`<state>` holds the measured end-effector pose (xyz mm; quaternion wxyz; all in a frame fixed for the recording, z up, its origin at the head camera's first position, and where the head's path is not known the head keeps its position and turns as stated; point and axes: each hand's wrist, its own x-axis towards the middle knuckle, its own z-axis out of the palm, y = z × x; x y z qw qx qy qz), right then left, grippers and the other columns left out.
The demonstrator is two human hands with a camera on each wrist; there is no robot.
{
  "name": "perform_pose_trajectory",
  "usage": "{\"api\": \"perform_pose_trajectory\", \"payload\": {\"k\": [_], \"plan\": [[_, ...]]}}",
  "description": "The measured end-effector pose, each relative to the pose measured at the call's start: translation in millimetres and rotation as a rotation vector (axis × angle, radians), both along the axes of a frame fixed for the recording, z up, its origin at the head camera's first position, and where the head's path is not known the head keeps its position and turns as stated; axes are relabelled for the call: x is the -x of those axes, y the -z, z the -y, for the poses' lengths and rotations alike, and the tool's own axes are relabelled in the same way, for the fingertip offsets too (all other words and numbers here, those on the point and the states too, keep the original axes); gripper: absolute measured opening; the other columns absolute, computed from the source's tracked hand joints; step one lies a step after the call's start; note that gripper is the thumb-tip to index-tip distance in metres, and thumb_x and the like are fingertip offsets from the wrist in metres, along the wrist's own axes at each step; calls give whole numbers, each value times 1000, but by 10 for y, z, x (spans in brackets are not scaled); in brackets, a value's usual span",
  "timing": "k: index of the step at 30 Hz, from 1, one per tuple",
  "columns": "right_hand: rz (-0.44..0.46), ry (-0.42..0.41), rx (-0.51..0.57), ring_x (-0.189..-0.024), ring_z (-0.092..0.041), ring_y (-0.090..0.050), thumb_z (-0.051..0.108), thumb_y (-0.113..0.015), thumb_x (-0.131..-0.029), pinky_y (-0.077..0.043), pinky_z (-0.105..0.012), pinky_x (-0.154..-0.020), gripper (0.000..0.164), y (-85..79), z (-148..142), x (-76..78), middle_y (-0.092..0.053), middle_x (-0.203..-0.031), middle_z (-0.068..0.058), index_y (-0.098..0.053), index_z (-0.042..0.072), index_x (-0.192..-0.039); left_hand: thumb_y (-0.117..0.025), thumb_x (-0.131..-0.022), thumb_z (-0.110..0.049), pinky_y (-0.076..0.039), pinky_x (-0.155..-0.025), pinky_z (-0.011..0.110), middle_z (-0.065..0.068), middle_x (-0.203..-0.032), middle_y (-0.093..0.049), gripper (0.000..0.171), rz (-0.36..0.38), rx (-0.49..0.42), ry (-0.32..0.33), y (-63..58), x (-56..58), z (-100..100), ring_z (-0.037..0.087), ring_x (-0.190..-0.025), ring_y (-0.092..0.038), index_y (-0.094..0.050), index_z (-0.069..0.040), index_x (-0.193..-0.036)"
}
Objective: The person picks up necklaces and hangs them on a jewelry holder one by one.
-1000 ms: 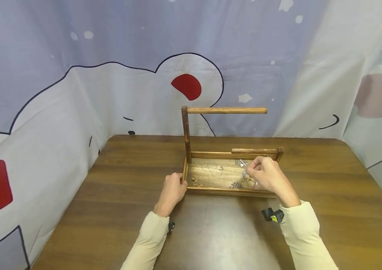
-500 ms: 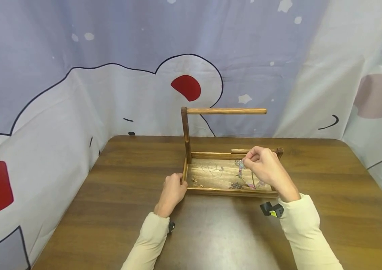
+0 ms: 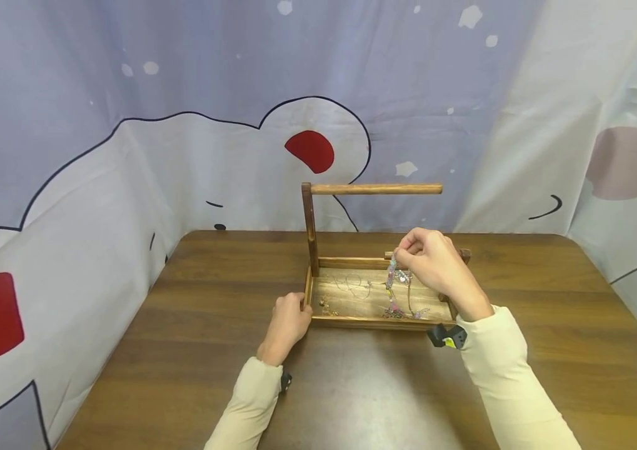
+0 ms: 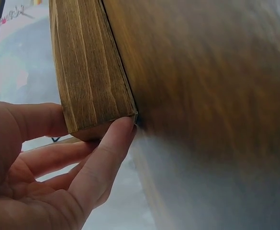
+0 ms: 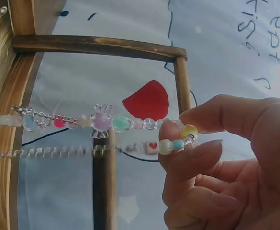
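My right hand pinches the end of a string of pastel beads between thumb and fingertips. Two strands hang down from the pinch, one with a purple candy-shaped bead, the other with pale beads and a heart-marked cube. In the head view their lower ends overlap the wooden jewelry stand's tray. My left hand grips the tray's front left corner; the left wrist view shows thumb and fingertips against its wooden end. From the stand's left post a bare upper bar reaches right.
Inside the tray lie a thin chain, small gold pieces and silver jewelry. A lower bar stands at the back right, partly behind my right hand. Beyond the wooden table hangs a printed curtain.
My right hand has risen and moved left, lifting the string of beads until it hangs stretched over the tray. The left hand keeps its place on the corner.
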<state>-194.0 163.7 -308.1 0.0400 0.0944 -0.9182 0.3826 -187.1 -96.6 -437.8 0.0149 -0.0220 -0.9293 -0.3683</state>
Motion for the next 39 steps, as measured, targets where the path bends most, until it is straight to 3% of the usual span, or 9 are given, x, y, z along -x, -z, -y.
{"api": "perform_pose_trajectory", "payload": {"k": [8,12,19,26,39], "plan": [[17,-30,51,-64,-19,-56,20,-55,-82,-43,-31,-56,12,-128,112,68,-65,-80,-6,-60,10,-87,-53,-82,-2,-39,-47,25,5,-65,-58,21,-11,17,11,21,-13,21,13,-51,-47,-65,3,-99],[3,-41,55,-64,-20,-59,18,-56,-82,-44,-31,-58,12,-201,170,114,-66,-79,-7,-60,9,-88,-53,-82,-2,-37,-44,25,3,-59,-55,15,-16,16,15,21,-3,29,12,-47,-45,-66,1,-91],[57,-61,126,-68,-22,-63,19,-57,-84,-49,-30,-62,15,-308,228,181,-66,-82,-11,-59,6,-91,-53,-82,-1,-37,-44,24,3,-57,-53,11,-24,16,20,20,21,28,12,-47,-44,-64,-1,-83],[5,-43,73,-58,-17,-56,21,-58,-83,-40,-28,-50,12,-411,271,261,-64,-73,-3,-60,9,-87,-53,-83,-2,-36,-42,24,2,-56,-52,11,-22,12,20,8,26,17,11,-45,-43,-64,-1,-83],[-90,-17,88,-63,-20,-58,17,-58,-81,-40,-28,-54,10,-579,372,364,-64,-72,-6,-61,8,-84,-53,-82,-2,-36,-42,24,2,-56,-52,12,-41,17,25,22,-3,35,11,-45,-44,-65,-1,-83]]}}
